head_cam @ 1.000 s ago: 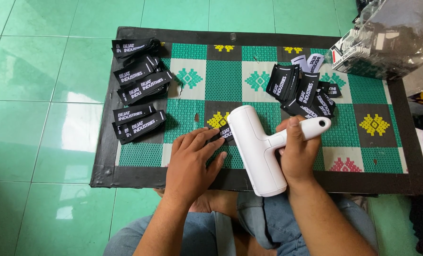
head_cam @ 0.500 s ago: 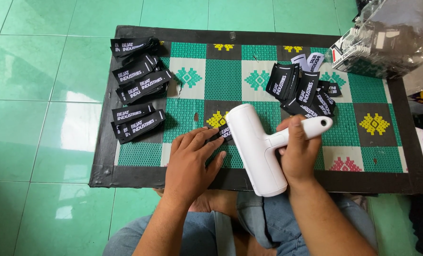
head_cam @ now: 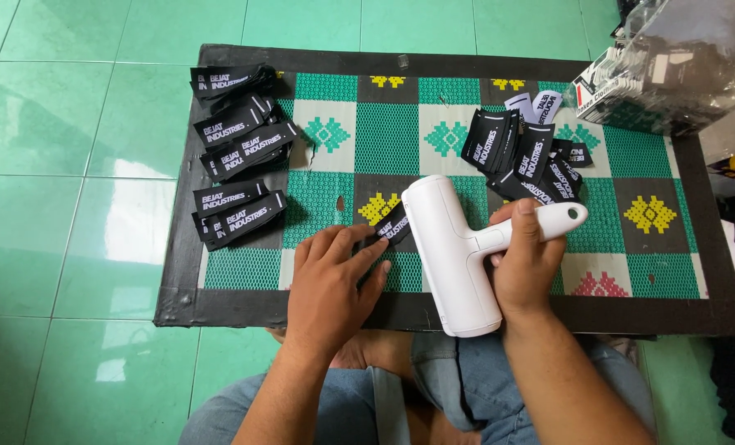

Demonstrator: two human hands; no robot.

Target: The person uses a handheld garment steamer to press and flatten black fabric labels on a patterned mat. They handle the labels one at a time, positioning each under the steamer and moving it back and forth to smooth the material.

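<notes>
Right hand is wrapped firmly around the handle of the white lint roller, whose fat barrel lies just left of that fist. Left hand lies flat, fingers spread, pinning a black fabric label that pokes out from under its fingertips, touching the roller's near edge. That label looks thin, floppy and light, likely to slide on the woven mat, so pressing it flat suits it better than pinching. Sorted label stacks sit well out beyond the left hand; a loose pile lies just above the right.
</notes>
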